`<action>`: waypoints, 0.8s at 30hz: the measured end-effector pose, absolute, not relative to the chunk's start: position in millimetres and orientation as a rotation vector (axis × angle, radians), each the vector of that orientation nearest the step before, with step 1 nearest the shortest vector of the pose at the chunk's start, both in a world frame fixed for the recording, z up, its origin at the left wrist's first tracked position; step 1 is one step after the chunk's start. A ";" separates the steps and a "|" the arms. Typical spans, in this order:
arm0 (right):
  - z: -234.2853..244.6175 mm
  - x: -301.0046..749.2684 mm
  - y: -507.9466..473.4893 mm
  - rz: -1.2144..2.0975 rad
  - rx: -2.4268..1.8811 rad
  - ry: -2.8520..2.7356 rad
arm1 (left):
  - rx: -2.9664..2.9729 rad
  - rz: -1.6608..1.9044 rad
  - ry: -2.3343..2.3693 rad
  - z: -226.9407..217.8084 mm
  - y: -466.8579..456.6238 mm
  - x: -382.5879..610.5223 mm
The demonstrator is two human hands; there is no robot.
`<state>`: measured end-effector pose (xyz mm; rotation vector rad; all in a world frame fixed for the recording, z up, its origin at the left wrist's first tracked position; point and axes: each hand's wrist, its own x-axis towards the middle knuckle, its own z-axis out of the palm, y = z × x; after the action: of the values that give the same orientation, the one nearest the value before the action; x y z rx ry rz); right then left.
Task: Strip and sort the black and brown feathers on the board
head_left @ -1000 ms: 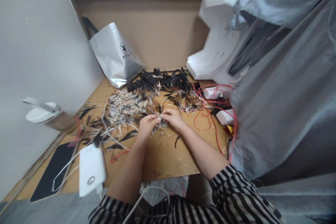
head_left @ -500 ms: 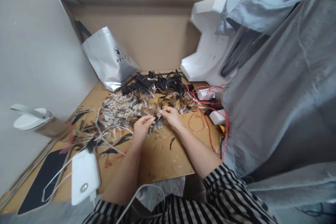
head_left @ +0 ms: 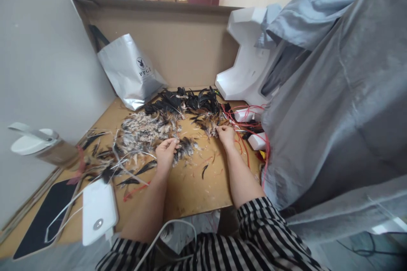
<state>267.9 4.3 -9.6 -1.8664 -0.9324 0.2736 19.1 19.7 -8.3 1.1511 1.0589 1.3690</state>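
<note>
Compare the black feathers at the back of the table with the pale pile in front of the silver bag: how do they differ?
Colour: the black feathers are dark and glossy; the pale pile is mostly whitish, flecked brown and black.
Shape: the black feathers show long, curved blades; the pale pile looks tufted and clumpy.
Shared: both lie on the table.
</note>
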 end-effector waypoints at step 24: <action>10.7 226.3 -3.4 0.154 -1.532 -1.265 | 1.120 1.530 1.081 4.7 16.4 11.7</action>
<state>226.3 -3.4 10.7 -1.5316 -1.2646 0.1538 11.7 16.4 4.7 1.1198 1.0813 1.5299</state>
